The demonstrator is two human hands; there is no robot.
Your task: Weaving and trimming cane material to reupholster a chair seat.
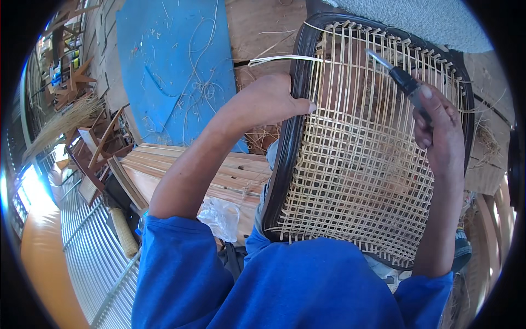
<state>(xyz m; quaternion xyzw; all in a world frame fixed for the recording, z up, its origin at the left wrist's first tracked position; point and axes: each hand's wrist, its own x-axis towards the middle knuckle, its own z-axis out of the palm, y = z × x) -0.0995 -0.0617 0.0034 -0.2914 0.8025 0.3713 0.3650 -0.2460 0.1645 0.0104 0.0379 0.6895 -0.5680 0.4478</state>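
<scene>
A dark-framed cane panel (361, 159) lies tilted across my lap. Its lower part is a tight open weave, while the upper part has mostly lengthwise strands with gaps between them. My left hand (276, 101) grips the frame's left side (290, 129), thumb on top at the edge of the weave and the other fingers hidden beneath. In my right hand (441, 118) is an awl (402, 79) with a black and grey handle, its metal tip pointing up and left over the loose strands. A pale cane strand (287, 57) sticks out over the frame's upper left.
A blue sheet (175, 60) with cane scraps lies on the wooden floor at the upper left. Beside my left arm are wooden boards (192, 164) and a clear plastic bag (220, 216). Wooden pieces (96, 145) and a straw broom (66, 126) are farther left; a grey textured cloth (416, 19) is beyond the panel.
</scene>
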